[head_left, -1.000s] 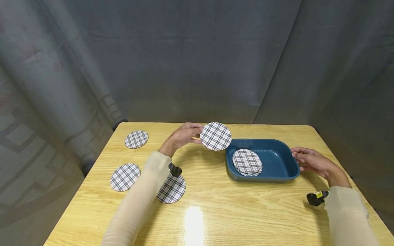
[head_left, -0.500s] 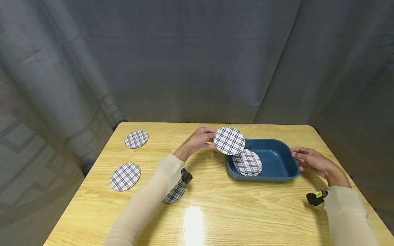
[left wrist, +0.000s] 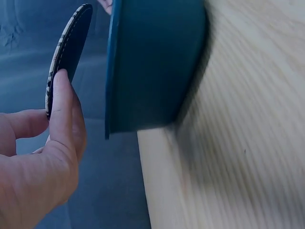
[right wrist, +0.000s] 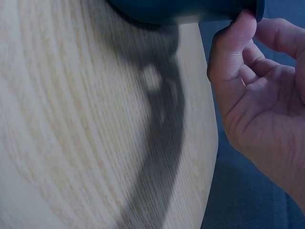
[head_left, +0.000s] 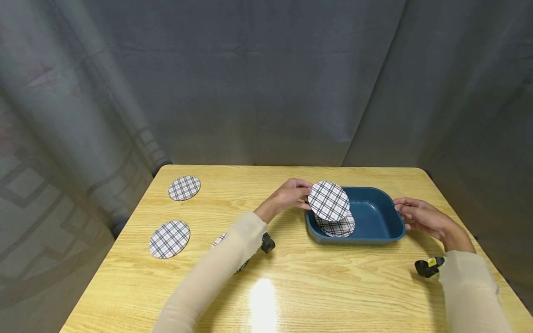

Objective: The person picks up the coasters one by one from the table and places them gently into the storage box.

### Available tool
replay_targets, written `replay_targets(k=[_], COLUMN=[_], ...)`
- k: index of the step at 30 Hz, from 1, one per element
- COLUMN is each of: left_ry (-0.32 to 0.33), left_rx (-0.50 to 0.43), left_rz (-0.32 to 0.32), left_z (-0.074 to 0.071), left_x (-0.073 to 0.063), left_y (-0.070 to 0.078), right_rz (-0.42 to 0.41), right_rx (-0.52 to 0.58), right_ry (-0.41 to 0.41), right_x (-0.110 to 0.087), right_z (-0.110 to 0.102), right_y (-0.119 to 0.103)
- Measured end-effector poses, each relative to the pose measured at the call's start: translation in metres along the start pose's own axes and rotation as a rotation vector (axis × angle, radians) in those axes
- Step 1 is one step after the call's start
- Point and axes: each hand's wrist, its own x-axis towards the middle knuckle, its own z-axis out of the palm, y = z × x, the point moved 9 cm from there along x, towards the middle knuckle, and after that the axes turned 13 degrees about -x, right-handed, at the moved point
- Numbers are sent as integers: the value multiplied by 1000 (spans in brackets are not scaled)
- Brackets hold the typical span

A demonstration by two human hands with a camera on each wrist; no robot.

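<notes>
My left hand (head_left: 305, 194) pinches a round plaid coaster (head_left: 329, 200) by its left edge and holds it tilted over the left end of a blue tray (head_left: 374, 237). A small stack of matching coasters (head_left: 342, 227) lies inside the tray below it. In the left wrist view the held coaster (left wrist: 66, 52) shows edge-on beside the tray's wall (left wrist: 152, 62), with my fingers (left wrist: 62, 119) on it. My right hand (head_left: 402, 213) grips the tray's right rim. The right wrist view has its thumb (right wrist: 233, 43) against the tray's rim (right wrist: 190, 12).
Two plaid coasters lie on the wooden table (head_left: 316, 277) at the left, one far (head_left: 184, 188) and one nearer (head_left: 169, 238). A third coaster (head_left: 219, 240) is mostly hidden under my left sleeve. Grey curtains close in behind and at both sides.
My left hand has carried the plaid coaster to the right and down, from beside the tray to over the stack inside it. The right hand has stayed on the tray's rim.
</notes>
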Motion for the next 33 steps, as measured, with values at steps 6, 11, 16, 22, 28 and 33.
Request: replay_targets(k=[6,11,16,22,28,33], left_ry=[-4,-5,-11,-13,-14,-13], left_rx=[36,93,128,161,222,250], left_rz=[8,24,31,34,51,65], left_z=[16,28,36,41,45,45], left_x=[6,8,10,11,13,14], left_y=[-7,-9,-11,-12,-12,-11], right_rz=[7,21,31,32,39,46], right_rx=[-19,-26,-23,-27,-32,-34], right_ry=[1,5,7,12,18,28], right_x=[0,0,1,1,0,0], right_z=[0,-1,0,0,1,0], right_y=[-1,1,2,2,1,2])
